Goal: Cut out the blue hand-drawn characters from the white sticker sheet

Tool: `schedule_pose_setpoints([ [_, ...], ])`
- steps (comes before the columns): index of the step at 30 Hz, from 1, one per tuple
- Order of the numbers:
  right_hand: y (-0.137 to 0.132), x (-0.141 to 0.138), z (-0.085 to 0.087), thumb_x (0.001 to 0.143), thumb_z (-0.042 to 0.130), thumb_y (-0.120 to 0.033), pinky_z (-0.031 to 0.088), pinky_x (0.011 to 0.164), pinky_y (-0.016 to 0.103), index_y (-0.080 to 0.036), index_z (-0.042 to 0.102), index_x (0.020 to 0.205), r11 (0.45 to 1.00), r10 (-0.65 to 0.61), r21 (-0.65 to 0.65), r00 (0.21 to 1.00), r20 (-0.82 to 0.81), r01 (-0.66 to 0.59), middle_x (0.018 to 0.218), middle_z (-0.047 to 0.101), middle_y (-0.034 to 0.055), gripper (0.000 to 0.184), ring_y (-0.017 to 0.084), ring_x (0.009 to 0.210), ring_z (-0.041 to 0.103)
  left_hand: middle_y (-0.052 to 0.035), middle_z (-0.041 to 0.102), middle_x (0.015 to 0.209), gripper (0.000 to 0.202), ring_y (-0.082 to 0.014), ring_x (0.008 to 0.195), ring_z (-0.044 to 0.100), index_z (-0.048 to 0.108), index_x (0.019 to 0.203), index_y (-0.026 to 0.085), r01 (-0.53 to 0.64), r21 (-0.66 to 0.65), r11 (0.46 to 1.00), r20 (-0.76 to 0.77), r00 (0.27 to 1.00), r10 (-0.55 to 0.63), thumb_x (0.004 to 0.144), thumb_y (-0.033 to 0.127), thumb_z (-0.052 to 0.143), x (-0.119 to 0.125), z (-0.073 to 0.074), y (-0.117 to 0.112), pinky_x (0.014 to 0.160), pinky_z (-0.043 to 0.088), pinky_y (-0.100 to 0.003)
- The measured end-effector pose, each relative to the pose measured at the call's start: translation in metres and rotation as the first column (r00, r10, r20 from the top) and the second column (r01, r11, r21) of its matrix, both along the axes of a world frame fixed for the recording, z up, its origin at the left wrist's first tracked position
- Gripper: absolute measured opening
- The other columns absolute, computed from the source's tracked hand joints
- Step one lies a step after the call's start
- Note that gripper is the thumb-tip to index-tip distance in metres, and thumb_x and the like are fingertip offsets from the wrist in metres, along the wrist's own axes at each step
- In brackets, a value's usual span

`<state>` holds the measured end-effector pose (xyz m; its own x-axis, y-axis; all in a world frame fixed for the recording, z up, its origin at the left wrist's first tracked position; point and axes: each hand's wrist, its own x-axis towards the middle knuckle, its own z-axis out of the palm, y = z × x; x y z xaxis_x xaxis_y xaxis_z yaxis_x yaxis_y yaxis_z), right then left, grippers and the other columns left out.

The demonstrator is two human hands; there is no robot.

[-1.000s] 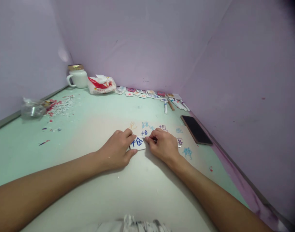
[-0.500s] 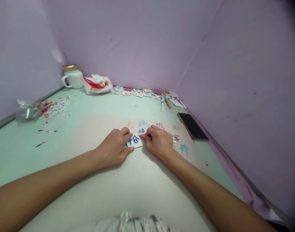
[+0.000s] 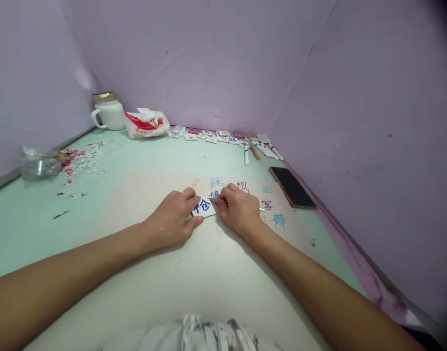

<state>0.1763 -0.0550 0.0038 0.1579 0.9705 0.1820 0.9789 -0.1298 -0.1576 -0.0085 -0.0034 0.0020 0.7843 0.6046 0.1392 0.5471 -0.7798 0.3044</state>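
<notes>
A white square tile (image 3: 204, 207) with a dark blue handwritten character lies on the table in front of me. My left hand (image 3: 174, 217) grips its left side, thumb at the near edge and fingers at the far edge. At the tile's upper right corner, my right hand (image 3: 240, 207) is closed in a pinch around a slim tool. The tool's pale rear end (image 3: 262, 209) pokes out past the right side of that hand; its working tip is too small to make out. Coloured handwritten characters (image 3: 266, 204) surround the hands on the tabletop, some partly covered.
A phone (image 3: 293, 187) lies to the right. Along the back are a lidded white mug (image 3: 111, 114), a tissue pack (image 3: 147, 124), several character tiles (image 3: 223, 138) and markers (image 3: 246, 156). Red and white scraps (image 3: 86, 163) and a clear plastic item (image 3: 40, 165) sit at left. Purple walls (image 3: 209, 58) enclose the table.
The view has tilted down slightly, so everything sits a little higher. My right hand has shifted a bit at the tile's corner; my left hand keeps its hold.
</notes>
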Motion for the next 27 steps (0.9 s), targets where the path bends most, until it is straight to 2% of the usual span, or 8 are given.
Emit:
schedule_pose_setpoints([
  [7,-0.001,0.0,0.001,0.099,0.05,-0.038,0.022,0.055,0.031,-0.022,0.072,0.097,0.999,0.03,-0.016,1.0,0.001,-0.03,0.101,0.07,0.0027,0.028,0.014,0.067,0.058,-0.0144,0.059,0.107,0.036,-0.0286,0.093,0.06,0.065,0.111,0.011,-0.038,-0.038,0.999,-0.029,0.999,0.037,0.091,0.036,0.048,0.0,0.001,-0.002,0.09,0.049,-0.048],
  [13,-0.001,0.001,0.0,0.099,0.049,-0.039,0.022,0.055,0.031,-0.021,0.071,0.096,0.999,0.041,-0.015,0.999,-0.01,-0.041,0.101,0.07,0.0021,0.028,0.014,0.067,0.057,-0.0123,0.06,0.102,0.034,-0.0257,0.085,0.058,0.066,0.108,0.012,-0.04,0.021,0.999,0.064,0.997,0.039,0.09,0.036,0.049,-0.001,-0.009,-0.001,0.085,0.05,-0.048],
  [18,-0.001,0.0,0.0,0.099,0.05,-0.038,0.022,0.055,0.031,-0.021,0.072,0.095,0.999,0.028,-0.02,1.0,0.0,-0.028,0.101,0.071,0.0025,0.028,0.014,0.065,0.056,-0.012,0.059,0.102,0.035,-0.0258,0.086,0.058,0.066,0.109,0.013,-0.034,0.02,0.999,0.092,0.995,0.033,0.089,0.036,0.049,-0.002,-0.014,0.0,0.085,0.05,-0.048],
  [22,0.0,-0.001,0.0,0.098,0.051,-0.038,0.021,0.054,0.031,-0.021,0.072,0.093,1.0,0.017,-0.014,1.0,0.004,-0.017,0.099,0.071,0.0025,0.027,0.014,0.065,0.056,-0.0119,0.059,0.102,0.033,-0.0253,0.085,0.057,0.066,0.107,0.013,-0.037,0.014,0.999,0.058,0.998,0.036,0.09,0.036,0.049,-0.001,-0.01,-0.001,0.086,0.05,-0.048],
  [27,0.001,-0.004,0.001,0.099,0.049,-0.038,0.02,0.054,0.031,-0.021,0.072,0.096,0.999,0.015,-0.033,0.999,0.036,-0.013,0.1,0.07,0.0034,0.029,0.015,0.065,0.057,-0.0137,0.059,0.107,0.036,-0.0278,0.092,0.059,0.065,0.11,0.011,-0.034,-0.046,0.998,-0.025,0.999,0.033,0.091,0.036,0.048,0.0,0.0,-0.002,0.09,0.048,-0.048],
])
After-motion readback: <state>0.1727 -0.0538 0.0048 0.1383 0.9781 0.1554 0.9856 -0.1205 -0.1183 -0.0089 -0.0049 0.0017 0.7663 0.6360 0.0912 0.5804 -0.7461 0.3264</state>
